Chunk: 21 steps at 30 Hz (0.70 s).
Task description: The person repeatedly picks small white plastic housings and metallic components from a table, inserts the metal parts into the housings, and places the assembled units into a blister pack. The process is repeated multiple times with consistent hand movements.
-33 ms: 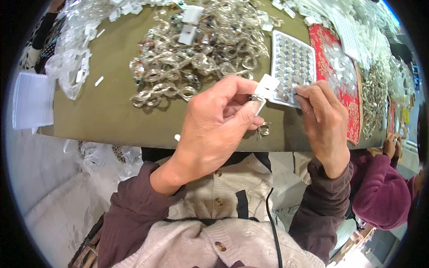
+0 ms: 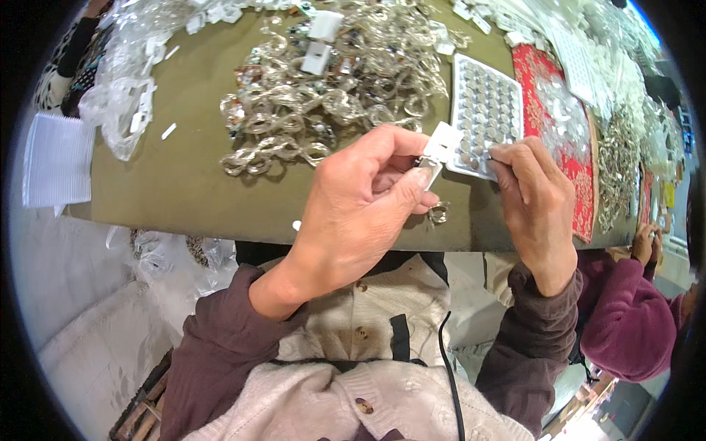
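Between the thumb and fingers of my left hand (image 2: pixel 368 198) is a small white plastic battery case (image 2: pixel 443 141), its flat lid standing up past the fingertips. A small coil of thin clear wire (image 2: pixel 439 212) hangs below those fingers. My right hand (image 2: pixel 539 202) is closed in a pinch at the lower right edge of a white tray (image 2: pixel 462 173). Rows of round silvery button cells (image 2: pixel 482 110) fill that tray. Whatever the right fingertips pinch is too small and hidden to make out.
A big heap of coiled clear wire (image 2: pixel 331 95) lies on the olive tabletop (image 2: pixel 191 198), with white cases on top. Clear plastic bags (image 2: pixel 110 110) lie at the left. Right of the tray is a red patterned cloth (image 2: pixel 581 198). A person in a maroon sleeve (image 2: pixel 629 323) works at the right.
The whole view has shifted slightly, so the table things appear a little to the right. Both hands keep nearly the same pose, the right one still at the tray's edge.
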Tool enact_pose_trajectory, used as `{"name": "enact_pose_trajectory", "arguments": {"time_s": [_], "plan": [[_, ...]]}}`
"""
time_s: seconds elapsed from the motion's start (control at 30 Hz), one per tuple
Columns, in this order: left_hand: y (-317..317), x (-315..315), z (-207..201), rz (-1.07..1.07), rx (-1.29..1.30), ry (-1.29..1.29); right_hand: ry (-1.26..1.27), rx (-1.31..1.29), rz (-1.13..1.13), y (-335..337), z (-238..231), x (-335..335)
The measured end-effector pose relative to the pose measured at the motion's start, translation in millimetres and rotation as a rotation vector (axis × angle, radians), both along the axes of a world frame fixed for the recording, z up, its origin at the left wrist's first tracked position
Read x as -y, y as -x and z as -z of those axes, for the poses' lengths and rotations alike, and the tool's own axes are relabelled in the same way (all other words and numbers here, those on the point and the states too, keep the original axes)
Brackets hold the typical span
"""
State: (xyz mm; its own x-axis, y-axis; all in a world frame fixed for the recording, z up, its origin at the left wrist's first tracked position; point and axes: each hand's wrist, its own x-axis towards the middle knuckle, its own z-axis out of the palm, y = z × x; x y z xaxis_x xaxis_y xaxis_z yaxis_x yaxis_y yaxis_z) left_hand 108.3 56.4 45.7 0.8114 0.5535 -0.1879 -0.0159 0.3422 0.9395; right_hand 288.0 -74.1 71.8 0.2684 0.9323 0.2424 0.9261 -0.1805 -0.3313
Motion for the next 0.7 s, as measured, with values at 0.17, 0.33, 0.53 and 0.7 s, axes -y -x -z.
{"name": "enact_pose_trajectory", "arguments": {"time_s": [0.17, 0.33, 0.53, 0.7], "plan": [[3, -4, 1, 0.008, 0.074, 0.07, -0.12, -0.148, 0.053, 21, -9, -6], [0, -1, 8, -0.03, 0.075, 0.066, -0.316, -0.307, 0.036, 59, 3, -19], [-3, 4, 13, -0.092, 0.103, -0.085, -0.313, -0.027, -0.014, 69, 14, -27], [4, 2, 8, -0.055, 0.106, -0.007, -0.275, -0.343, 0.101, 68, 9, -17]]}}
